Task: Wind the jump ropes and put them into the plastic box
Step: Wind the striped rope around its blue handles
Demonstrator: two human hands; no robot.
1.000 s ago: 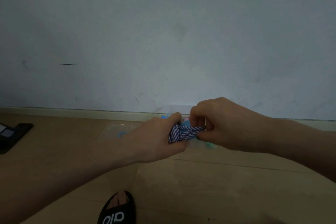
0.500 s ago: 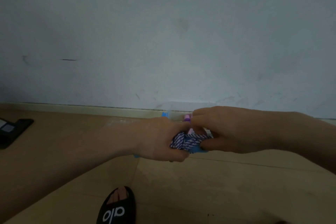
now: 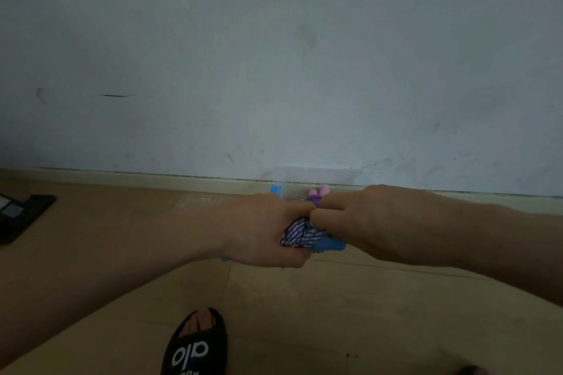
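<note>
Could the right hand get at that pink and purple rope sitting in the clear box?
Probably yes. The right hand is right beside the pink and purple rope in the clear box, with nothing between, but it now holds the blue striped rope with the left hand.

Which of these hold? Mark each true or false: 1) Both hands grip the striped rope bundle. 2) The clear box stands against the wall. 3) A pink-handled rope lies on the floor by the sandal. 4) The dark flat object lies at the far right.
1) True: the left hand and right hand hold the striped rope bundle.
2) True: the clear box stands at the wall's foot.
3) False: the pink-handled rope sits behind the hands, far from the sandal.
4) False: the dark flat object lies far left.
</note>
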